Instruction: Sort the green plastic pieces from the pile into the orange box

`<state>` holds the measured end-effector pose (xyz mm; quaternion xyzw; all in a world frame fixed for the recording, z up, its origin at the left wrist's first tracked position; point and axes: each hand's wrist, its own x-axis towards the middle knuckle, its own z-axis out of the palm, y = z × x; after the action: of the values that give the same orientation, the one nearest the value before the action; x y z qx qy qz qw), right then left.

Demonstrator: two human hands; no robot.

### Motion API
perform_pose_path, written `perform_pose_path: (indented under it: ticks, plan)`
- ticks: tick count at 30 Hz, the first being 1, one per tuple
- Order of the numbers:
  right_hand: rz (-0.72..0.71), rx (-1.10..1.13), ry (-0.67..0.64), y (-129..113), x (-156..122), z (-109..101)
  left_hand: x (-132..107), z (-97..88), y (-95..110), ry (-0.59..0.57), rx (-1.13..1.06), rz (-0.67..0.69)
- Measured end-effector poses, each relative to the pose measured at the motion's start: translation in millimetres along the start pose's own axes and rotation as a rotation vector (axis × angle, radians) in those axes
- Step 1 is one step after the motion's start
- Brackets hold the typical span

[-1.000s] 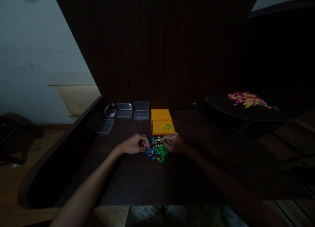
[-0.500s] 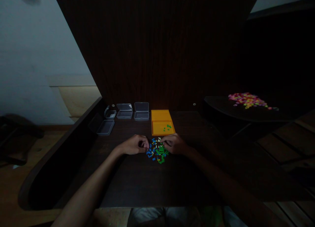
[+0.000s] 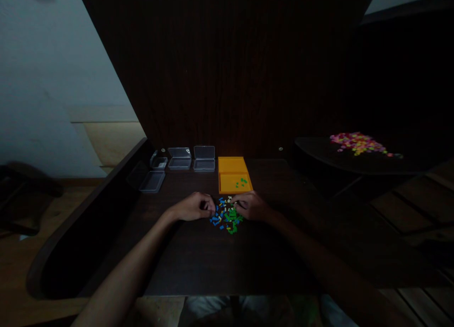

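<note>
A small heap of tiny blue, green, yellow and white pieces (image 3: 226, 216) lies on the dark wooden table (image 3: 220, 260). My left hand (image 3: 194, 207) rests at the heap's left edge with its fingers curled together. My right hand (image 3: 251, 206) sits at the heap's right edge, fingers pinched down among the pieces. What either hand holds is too small and dark to make out. Just behind the heap stands an open orange box (image 3: 232, 176) with a few green pieces in its lower tray.
Several clear plastic boxes (image 3: 179, 158) stand in a row at the back left, one more (image 3: 152, 181) nearer the table's left rim. A second dark surface at the right carries a pile of pink and yellow pieces (image 3: 356, 143). A dark wooden panel rises behind.
Both hands stay at the heap with only slight finger movement; the view has shifted a little.
</note>
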<state>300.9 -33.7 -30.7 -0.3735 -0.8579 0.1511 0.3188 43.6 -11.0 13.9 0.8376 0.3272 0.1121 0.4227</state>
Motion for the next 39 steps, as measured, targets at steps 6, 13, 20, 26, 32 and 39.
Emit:
perform_pose_path:
  ticks: [6,13,20,26,32,39]
  plan:
    - [0.025,-0.005,-0.003,2.1,-0.2,1.7,-2.0,-2.5,-0.5,-0.021,0.046,0.071]
    - [0.036,-0.017,-0.039,-0.3,0.7,0.4,-3.2,-3.5,-0.5,-0.039,0.068,0.107]
    - [0.069,-0.029,-0.064,0.7,0.4,1.9,-3.1,-3.7,-0.7,-0.050,0.083,0.142]
    - [0.064,-0.002,-0.044,-0.7,-0.5,1.9,-3.0,-2.4,-0.9,-0.054,0.086,0.149]
    - [0.071,-0.049,-0.010,0.5,-1.7,4.0,-3.1,-1.5,2.3,-0.046,0.081,0.135]
    - [0.046,-0.050,0.011,3.6,-2.1,7.5,-2.0,1.0,1.1,-0.032,0.068,0.118]
